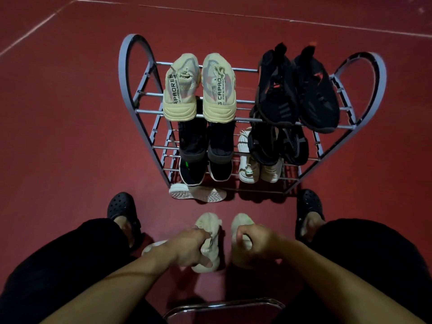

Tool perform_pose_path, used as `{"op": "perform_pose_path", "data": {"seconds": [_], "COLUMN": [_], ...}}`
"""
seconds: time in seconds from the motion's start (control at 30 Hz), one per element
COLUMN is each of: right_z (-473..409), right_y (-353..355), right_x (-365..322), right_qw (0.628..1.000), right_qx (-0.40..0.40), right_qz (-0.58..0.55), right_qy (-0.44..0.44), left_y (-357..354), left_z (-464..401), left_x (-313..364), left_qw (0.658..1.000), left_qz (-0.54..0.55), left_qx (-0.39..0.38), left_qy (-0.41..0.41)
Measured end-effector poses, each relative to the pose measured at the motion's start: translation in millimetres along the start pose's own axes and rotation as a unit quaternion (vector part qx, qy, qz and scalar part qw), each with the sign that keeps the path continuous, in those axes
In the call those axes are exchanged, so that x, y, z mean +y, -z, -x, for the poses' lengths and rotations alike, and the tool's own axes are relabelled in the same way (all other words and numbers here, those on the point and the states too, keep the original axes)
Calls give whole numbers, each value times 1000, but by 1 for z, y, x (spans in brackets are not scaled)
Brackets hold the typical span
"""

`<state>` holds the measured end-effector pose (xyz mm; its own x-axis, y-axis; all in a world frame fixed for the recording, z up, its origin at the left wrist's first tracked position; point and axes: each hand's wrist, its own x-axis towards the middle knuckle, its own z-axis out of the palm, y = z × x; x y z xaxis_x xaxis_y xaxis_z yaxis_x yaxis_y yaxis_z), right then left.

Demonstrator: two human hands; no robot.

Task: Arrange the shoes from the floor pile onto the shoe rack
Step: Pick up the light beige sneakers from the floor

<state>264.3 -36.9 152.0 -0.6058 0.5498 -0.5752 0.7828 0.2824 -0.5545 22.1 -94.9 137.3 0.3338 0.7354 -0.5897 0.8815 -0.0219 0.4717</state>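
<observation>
A grey metal shoe rack point(140, 94) stands on the red floor ahead of me. Its top shelf carries a cream pair point(198, 90) at left and a black pair point(297, 90) at right. Lower shelves hold black shoes point(205, 146), another dark pair point(280, 146) and a pale pair point(257, 169). My left hand point(187, 249) grips a cream knit shoe point(210, 223) by its opening. My right hand point(252, 244) grips its matching shoe point(240, 220). Both shoes sit low, just in front of me.
A white shoe point(198, 192) lies on its side on the floor by the rack's foot. Another pale shoe point(152, 246) peeks out behind my left wrist. My feet in black clogs point(121, 204) flank the spot. A chrome chair edge point(222, 305) is below.
</observation>
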Motion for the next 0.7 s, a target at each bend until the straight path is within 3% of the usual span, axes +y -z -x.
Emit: {"op": "perform_pose_path", "data": {"seconds": [0.17, 0.5, 0.7], "right_z": [-10, -79, -94], "right_y": [-14, -21, -51], "right_x": [1, 15, 41], "right_qw": [999, 985, 969], "right_qx": [50, 132, 238], "right_qz": [-4, 97, 69], "right_qy": [6, -50, 1], "left_y": [7, 19, 0], "left_z": [0, -27, -52], "left_x": [-4, -51, -80], "left_qw": [996, 992, 988], "left_qz": [14, -12, -4], "left_qx": [80, 118, 154], "left_qy": [24, 44, 30]}}
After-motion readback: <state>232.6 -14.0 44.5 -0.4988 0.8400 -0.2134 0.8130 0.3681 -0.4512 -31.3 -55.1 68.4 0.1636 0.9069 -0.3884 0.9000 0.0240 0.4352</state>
